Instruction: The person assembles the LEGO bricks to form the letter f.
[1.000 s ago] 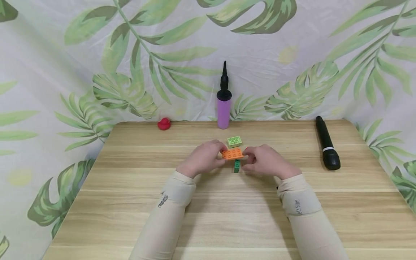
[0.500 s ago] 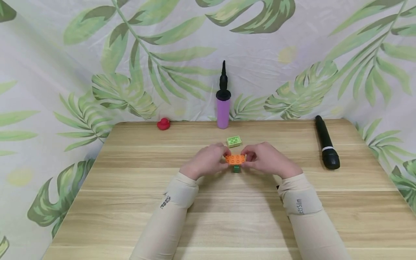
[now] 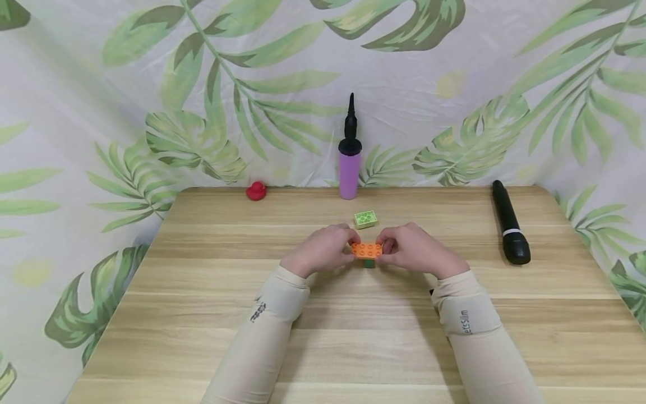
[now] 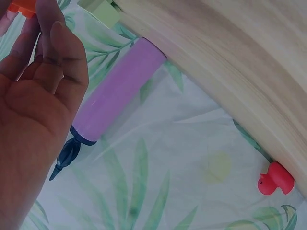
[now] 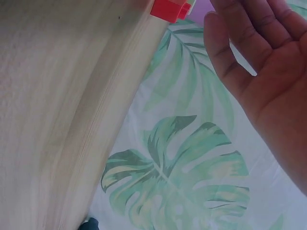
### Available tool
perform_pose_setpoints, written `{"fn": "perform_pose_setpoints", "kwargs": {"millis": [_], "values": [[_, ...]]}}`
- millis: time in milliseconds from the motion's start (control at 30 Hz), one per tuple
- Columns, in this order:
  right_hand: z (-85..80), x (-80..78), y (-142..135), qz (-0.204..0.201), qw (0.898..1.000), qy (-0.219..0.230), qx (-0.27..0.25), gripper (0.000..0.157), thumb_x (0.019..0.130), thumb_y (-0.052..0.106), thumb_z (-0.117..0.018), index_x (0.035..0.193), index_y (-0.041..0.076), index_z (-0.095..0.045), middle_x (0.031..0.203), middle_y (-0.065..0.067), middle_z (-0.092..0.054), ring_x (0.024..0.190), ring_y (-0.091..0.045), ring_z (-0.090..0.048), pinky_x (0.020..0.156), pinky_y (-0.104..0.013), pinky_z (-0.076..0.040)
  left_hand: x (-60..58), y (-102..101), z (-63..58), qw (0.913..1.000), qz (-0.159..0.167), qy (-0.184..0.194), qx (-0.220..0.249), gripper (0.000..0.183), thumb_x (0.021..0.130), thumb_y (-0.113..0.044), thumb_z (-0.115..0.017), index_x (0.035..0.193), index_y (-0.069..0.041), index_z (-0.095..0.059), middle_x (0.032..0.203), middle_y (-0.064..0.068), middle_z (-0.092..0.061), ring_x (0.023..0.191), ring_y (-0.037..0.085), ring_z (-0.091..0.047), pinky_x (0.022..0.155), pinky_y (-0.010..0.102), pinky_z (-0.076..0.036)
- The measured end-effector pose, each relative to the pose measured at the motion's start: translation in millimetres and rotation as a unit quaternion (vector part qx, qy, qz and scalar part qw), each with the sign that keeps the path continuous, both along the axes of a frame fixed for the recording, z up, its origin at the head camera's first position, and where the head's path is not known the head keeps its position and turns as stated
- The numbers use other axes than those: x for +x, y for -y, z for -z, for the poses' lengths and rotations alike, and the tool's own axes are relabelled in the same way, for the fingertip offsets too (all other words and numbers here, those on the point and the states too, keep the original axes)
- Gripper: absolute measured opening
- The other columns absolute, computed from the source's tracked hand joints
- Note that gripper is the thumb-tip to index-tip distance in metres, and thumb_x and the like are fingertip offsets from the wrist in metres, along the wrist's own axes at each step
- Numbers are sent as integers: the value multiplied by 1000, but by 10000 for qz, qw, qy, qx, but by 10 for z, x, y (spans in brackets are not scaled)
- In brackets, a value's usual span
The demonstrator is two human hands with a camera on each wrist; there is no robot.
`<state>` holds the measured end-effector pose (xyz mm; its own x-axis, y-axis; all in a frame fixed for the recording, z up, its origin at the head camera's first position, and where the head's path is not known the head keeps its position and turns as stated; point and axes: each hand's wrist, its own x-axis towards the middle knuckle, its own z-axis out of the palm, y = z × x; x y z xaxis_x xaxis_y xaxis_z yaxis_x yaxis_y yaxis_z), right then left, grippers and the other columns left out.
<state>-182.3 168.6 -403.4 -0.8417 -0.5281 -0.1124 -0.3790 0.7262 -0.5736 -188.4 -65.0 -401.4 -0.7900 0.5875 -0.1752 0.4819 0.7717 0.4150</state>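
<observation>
An orange building brick (image 3: 367, 251) with studs on top is pinched at its left end by my left hand (image 3: 323, 248) and at its right end by my right hand (image 3: 416, 249). It lies level over a small green brick (image 3: 369, 264), whose front face shows below it while its top is covered. Just behind the hands sits a light green brick (image 3: 365, 219). The right wrist view shows a red brick (image 5: 168, 9) near the right hand, hidden behind that hand in the head view.
A purple hand pump (image 3: 349, 174) with a black nozzle stands upright at the table's back edge. To its left is a red rubber duck (image 3: 256, 191). A black microphone (image 3: 510, 224) lies on the right of the wooden table (image 3: 202, 314). Leaf-patterned cloth hangs behind.
Both hands have brought the orange brick slightly toward the front and levelled it over the green brick, covering the green studs. It hardly moves over the last half second.
</observation>
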Motion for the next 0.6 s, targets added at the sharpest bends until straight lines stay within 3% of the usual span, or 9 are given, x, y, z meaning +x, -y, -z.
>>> {"fn": "perform_pose_setpoints", "kwargs": {"millis": [600], "values": [[16, -6, -5, 10, 10000, 50, 46, 21, 91, 22, -85, 104, 9, -75, 84, 4, -74, 77, -8, -65, 77, -33, -56, 2, -7, 0, 10000, -50, 20, 39, 34, 98, -20, -77, 129, -9, -72, 122, 5, -69, 96, 16, -64, 96, 37, -56]]}}
